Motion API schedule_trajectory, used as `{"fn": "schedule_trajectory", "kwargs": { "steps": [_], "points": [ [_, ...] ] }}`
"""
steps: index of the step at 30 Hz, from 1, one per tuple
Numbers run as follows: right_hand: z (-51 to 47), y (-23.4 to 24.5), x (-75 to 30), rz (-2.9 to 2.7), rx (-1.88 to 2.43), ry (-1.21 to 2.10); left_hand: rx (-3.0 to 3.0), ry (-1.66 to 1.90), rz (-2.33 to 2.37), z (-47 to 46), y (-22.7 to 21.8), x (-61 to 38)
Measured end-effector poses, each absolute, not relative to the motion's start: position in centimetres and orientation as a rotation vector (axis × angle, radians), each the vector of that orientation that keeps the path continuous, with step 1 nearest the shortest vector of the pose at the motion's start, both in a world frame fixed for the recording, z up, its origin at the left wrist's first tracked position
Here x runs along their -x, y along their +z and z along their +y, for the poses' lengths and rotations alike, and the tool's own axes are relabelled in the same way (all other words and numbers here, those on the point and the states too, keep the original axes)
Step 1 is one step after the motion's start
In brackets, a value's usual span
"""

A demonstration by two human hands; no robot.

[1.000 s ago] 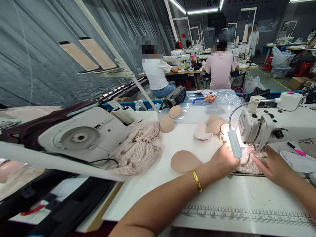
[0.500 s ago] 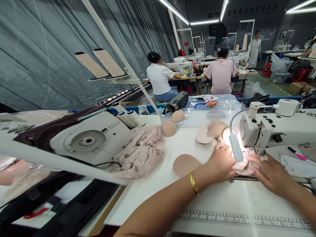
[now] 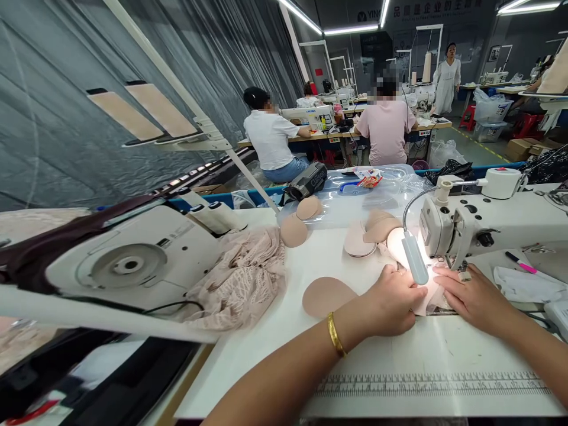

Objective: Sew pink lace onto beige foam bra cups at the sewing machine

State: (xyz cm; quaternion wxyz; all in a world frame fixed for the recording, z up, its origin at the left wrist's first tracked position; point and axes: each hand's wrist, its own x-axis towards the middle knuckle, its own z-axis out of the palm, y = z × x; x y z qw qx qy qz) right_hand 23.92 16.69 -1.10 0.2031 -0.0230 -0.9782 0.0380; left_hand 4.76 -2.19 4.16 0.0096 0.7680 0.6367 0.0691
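Observation:
Under the sewing machine's head (image 3: 444, 222), a piece of pale pink fabric (image 3: 428, 300) lies on the bed, brightly lit. My left hand (image 3: 393, 300) is closed on its left edge, thumb on top and fingers curled. On the right side of the cloth, my right hand (image 3: 474, 299) lies with fingers stretched out beside the presser foot. A grey gooseneck lamp (image 3: 415, 260) hangs over the work and hides part of it and the needle area. Beige oval pads (image 3: 360, 239) are stacked behind my left hand, and a larger pad (image 3: 328, 297) lies near my wrist.
A heap of beige lace fabric (image 3: 248, 272) sits left, against another white machine (image 3: 128, 263). Round pads (image 3: 293, 231) lie by a clear plastic sheet (image 3: 341, 207). A pink marker (image 3: 521, 263) and white cloth (image 3: 528, 284) are at right. A ruler strip (image 3: 426, 384) runs along the front.
The fabric under my hands now lies flatter, its near edge spread out. My left hand has shifted slightly toward me relative to the machine. The whole view has swung a little to the right.

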Motion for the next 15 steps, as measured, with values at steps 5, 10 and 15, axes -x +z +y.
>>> {"fn": "schedule_trajectory", "kwargs": {
  "steps": [5,10,15],
  "points": [
    [17.0,-1.5,-24.0,-2.726,0.079,0.069,-2.622,0.297,1.898,-1.3,2.8,-4.8],
    [16.8,-0.7,-24.2,-2.706,0.007,0.077,-2.648,0.369,1.95,-1.6,1.9,-4.5],
    [15.4,-0.2,-24.1,-2.781,-0.144,0.222,-2.59,0.469,2.035,-1.4,1.1,-4.7]
  ]
}}
